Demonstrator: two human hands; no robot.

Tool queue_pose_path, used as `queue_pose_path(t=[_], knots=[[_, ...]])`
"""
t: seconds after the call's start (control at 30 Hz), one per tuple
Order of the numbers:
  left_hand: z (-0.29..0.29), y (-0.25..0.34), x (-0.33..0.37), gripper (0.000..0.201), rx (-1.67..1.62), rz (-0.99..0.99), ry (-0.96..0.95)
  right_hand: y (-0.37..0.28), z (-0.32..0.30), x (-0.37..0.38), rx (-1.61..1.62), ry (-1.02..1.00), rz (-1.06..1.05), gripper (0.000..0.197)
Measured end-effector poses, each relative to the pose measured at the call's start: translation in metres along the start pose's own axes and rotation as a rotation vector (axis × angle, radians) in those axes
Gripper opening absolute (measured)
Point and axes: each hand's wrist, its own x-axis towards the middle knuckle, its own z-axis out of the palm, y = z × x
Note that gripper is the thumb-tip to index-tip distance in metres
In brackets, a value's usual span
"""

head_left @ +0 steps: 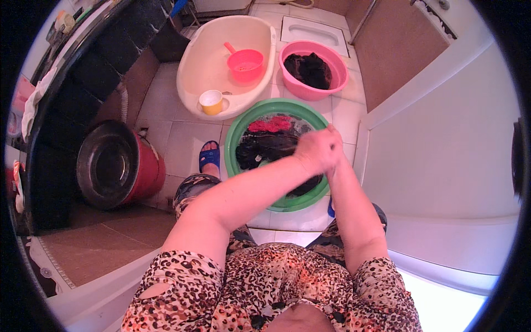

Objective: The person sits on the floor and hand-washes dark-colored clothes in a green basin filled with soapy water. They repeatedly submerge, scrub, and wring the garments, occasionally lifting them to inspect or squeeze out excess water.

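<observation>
"Tiled floor [182, 131] underfoot. How far along?"

"Midway, I'd judge: dark cloth [260, 146] lies in the green basin [233, 126], more in the pink tub [307, 94]."

"Your hands?"

"My left hand [315, 150] and right hand [333, 145] bunch together above it; whether they hold anything, I can't tell."

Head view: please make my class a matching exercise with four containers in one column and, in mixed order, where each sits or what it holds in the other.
Column one
1. Handled dipper
2. Yellow cup
3. Pink basin
4. Green basin

Column two
A. Beneath the hands, with red cloth in it
B. At the near end of the cream bathtub
C. Holds dark cloth, with no red cloth showing
D. Inside the bathtub, farther from the person than the cup

Pairs: 1-D, 2-B, 3-C, 4-A
</observation>
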Motion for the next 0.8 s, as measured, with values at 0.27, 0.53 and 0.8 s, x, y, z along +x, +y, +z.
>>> queue_pose_path(t=[0.27,0.53,0.8], knots=[[-0.019,-0.051,0.022,0.031,0.08,-0.323,0.117,0.002,0.069,-0.025,-0.119,0.277,0.216,0.031],[0.0,-0.001,0.005,0.021,-0.125,-0.017,0.129,0.009,0.015,-0.005,0.154,-0.249,-0.078,0.027],[-0.043,-0.061,0.047,0.047,-0.156,-0.31,-0.122,-0.047,0.084,-0.062,-0.234,-0.033,0.388,0.044]])
